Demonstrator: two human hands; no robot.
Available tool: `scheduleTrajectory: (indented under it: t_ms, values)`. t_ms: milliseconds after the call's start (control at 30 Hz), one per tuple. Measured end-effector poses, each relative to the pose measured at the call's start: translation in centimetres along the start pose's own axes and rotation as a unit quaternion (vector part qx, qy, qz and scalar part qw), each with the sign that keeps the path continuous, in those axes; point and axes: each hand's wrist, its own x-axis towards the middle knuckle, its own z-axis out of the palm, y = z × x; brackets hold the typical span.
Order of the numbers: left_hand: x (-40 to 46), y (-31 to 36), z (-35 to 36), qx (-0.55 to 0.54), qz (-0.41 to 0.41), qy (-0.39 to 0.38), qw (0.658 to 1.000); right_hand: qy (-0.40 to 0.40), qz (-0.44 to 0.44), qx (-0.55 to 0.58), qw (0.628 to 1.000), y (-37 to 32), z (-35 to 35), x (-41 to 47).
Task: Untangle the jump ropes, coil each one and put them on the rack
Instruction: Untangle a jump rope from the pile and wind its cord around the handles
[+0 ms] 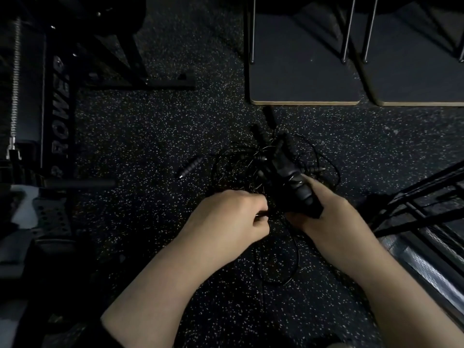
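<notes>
At centre frame our right hand [334,212] grips black ribbed plastic handles [293,179]; our left hand [233,217] pinches thin black cord [296,257]; we should ease loops out slowly.

Two hands, the left hand [227,217] and the right hand [331,212]. Two flat boards [301,71] far right. One loose handle [190,167] on the floor. The tangled ropes [276,172] are too knotted to count.
</notes>
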Motion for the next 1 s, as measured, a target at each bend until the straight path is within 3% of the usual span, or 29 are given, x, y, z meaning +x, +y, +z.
scheduleTrajectory:
  t_ms: [133,333,467,667,833,933,1000]
  values:
    - [-0.1,0.6,-0.7,-0.002,0.066,-0.012,0.998,-0.099,0.046,-0.174,0.979,0.4,0.9,0.0]
    - [-0.5,-0.2,-2.1,-0.014,0.066,-0.085,0.994,-0.272,0.006,-0.25,0.929,-1.2,0.7,-1.0]
    - [-0.4,-2.1,-2.5,-0.176,-0.001,-0.12,0.977,-0.305,-0.037,-0.204,0.93,-1.6,0.3,-1.3]
    - [0.2,-3.8,-1.9,-0.335,0.009,-0.134,0.932,-0.345,-0.062,-0.052,0.935,-1.6,0.0,-1.5]
    - [0.7,-2.7,-1.6,-0.44,-0.069,-0.12,0.887,-0.283,-0.062,0.115,0.95,-1.8,-0.3,-1.8]
    - [0.1,-3.0,0.0,-0.38,-0.075,-0.049,0.92,-0.203,-0.062,0.166,0.963,-1.6,-0.5,-1.4]
    - [0.2,-2.9,0.6,-0.351,-0.09,-0.064,0.93,-0.139,-0.053,0.185,0.971,-1.3,-0.5,-1.1]
